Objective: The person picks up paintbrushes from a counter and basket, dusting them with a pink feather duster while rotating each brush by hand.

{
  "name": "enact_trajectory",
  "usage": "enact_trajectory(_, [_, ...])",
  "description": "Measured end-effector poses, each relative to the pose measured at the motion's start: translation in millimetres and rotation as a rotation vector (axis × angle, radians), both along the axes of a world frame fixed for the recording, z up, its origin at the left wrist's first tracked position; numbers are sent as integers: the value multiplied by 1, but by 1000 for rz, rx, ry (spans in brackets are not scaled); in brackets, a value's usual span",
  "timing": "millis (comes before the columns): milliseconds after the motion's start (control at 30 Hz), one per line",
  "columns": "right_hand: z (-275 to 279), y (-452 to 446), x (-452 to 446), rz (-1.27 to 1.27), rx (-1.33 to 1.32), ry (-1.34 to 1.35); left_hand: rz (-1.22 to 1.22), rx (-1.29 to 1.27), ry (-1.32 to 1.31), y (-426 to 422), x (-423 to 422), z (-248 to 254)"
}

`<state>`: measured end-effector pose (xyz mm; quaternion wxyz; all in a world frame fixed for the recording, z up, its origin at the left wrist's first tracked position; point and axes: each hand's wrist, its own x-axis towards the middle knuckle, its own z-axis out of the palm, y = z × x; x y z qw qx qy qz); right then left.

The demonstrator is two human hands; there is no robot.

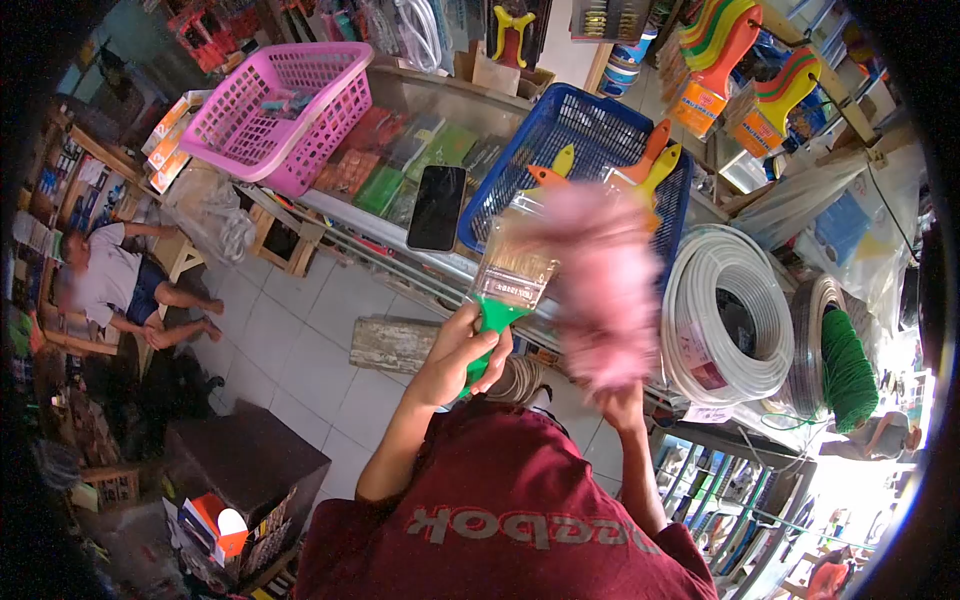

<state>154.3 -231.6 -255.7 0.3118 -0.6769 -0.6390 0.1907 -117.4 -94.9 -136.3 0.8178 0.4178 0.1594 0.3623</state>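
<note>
My left hand is closed around the green handle of a paint brush, its bristles pointing up toward the counter. To its right, my right hand grips the lower end of a fluffy pink duster, which is blurred by motion. The duster's upper part is beside the brush's bristles; whether they touch I cannot tell. Behind both, a blue basket on the counter holds several brushes with orange and yellow handles. A black phone lies on the glass counter left of the basket.
A pink basket stands on the counter at the left. Coils of white cable and green rope are at the right. More brushes hang at the upper right. A person sits at the far left.
</note>
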Motion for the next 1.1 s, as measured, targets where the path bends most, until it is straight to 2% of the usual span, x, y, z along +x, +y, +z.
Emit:
enact_trajectory(67, [18,7,-8,64,-2,191,25,11,41,-2,-2,-5])
enact_trajectory(133, [32,7,-16,-18,49,381,107,32,155,-5,-6,-11])
enact_trajectory(167, [34,6,-19,-62,74,478,89,28,127,-4,-6,-11])
enact_trajectory(200, [9,4,-15,-165,321,477,71,24,99,-3,-6,-9])
enact_trajectory(233, [23,4,-15,-186,143,495,-5,10,-17,1,-3,-3])
enact_trajectory(300, [-9,-2,9,59,-6,-128,7,9,18,0,-1,4])
enact_trajectory(367, [49,17,-28,-25,77,367,27,-16,-5,-2,0,3])
enact_trajectory(400, [10,9,-9,45,-24,316,245,339,37,2,0,-24])
enact_trajectory(467, [0,4,-24,-153,152,612,336,327,163,0,-3,-29])
enact_trajectory(533, [7,8,-26,-257,260,637,101,-21,123,-5,-9,-14])
enact_trajectory(567, [26,6,-11,-7,-5,284,3,1,6,1,-5,-4])
enact_trajectory(633, [12,6,-2,31,-276,34,19,2,37,0,-3,0])
enact_trajectory(700, [34,18,-22,-1,101,289,40,-9,54,-3,-4,1])
enact_trajectory(733, [7,11,0,138,-157,275,116,94,157,-5,-7,-18])
enact_trajectory(767, [3,9,-8,19,-7,517,194,191,269,-6,-6,-22])
enact_trajectory(833, [-7,3,-29,-235,299,994,66,9,88,-5,-8,-10])
enact_trajectory(867, [-20,-1,-11,-141,130,779,17,21,-22,0,-4,-7])
enact_trajectory(900, [-33,-6,7,-26,-10,525,8,24,-10,0,-3,-5])
enact_trajectory(933, [-23,-2,14,104,-105,285,-2,27,1,-1,-2,-3])
enact_trajectory(1000, [-9,-2,8,62,-123,346,-19,22,-16,-1,-1,-9])
enact_trajectory(1067, [4,2,7,162,-141,260,362,-790,80,3,16,30])
enact_trajectory(1100, [-1,0,2,34,8,337,169,-394,176,-1,4,8])
